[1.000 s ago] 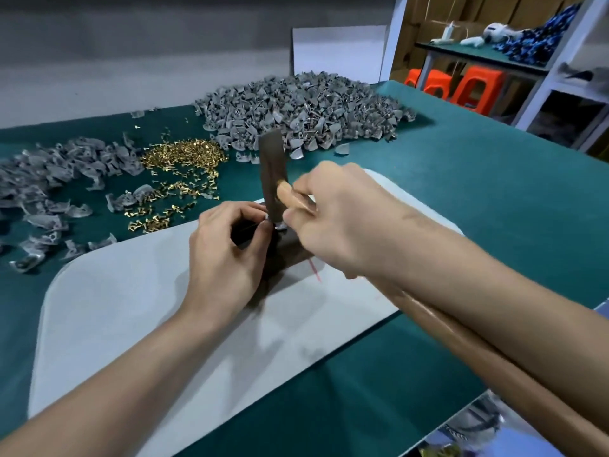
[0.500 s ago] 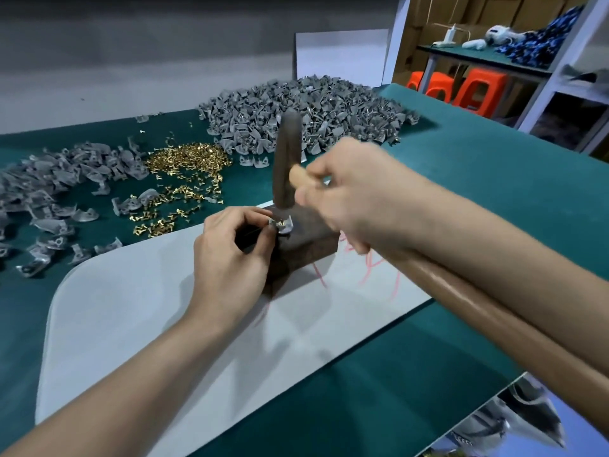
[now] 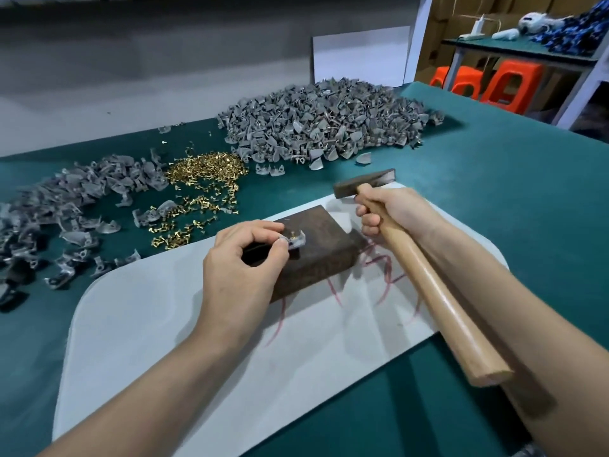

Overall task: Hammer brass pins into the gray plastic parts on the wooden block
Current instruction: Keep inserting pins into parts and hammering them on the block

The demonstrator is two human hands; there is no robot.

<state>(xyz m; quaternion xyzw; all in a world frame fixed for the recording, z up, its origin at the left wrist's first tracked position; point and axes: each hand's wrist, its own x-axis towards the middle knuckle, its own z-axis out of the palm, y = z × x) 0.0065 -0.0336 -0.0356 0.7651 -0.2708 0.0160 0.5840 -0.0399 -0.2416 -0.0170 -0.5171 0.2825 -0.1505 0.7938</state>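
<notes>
Our left hand (image 3: 244,258) pinches the small gray plastic part (image 3: 295,240) with thumb and fingertips. The part sits on top of the dark brown wooden block (image 3: 316,258), with brass showing in it. Our right hand (image 3: 385,211) grips the wooden-handled steel hammer (image 3: 428,285) just below its head, which is right of the block and clear of it. The pile of loose brass pins (image 3: 206,169) lies beyond on the green table (image 3: 494,192).

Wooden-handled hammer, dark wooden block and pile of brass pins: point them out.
Wooden-handled hammer (image 3: 423,275): head view, middle of handle.
Dark wooden block (image 3: 329,245): head view, top face.
Pile of brass pins (image 3: 207,168): head view, pile's centre.
</notes>
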